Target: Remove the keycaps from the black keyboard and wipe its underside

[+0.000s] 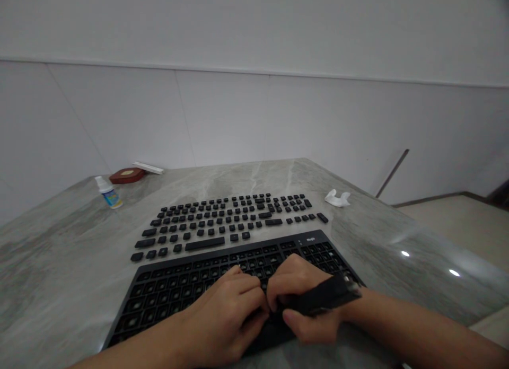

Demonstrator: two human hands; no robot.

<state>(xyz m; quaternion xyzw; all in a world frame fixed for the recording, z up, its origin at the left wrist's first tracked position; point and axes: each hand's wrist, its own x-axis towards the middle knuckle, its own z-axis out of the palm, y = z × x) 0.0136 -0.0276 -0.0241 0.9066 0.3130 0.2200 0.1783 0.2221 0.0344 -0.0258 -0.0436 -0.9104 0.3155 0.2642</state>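
Observation:
A black keyboard [170, 292] without its keycaps lies at the front of the table, its rows of key sockets bare. My left hand [234, 310] rests on its middle with curled fingers; anything inside them is hidden. Close against it, my right hand [300, 279] grips a black tool [328, 295] with a wide flat handle. That tool slants down toward the sockets, and its working end is covered by my fingers. Beyond the keyboard, loose black keycaps are laid out in keyboard order, among them a long space bar [204, 244].
At the far left stands a small white spray bottle [110, 195] with a blue label. Behind it are a reddish-brown box [127, 175] and a white strip [148, 168]. Crumpled white tissue [338, 198] lies right of the keycaps. A pale wall [230, 120] borders the marble-patterned table [71, 268].

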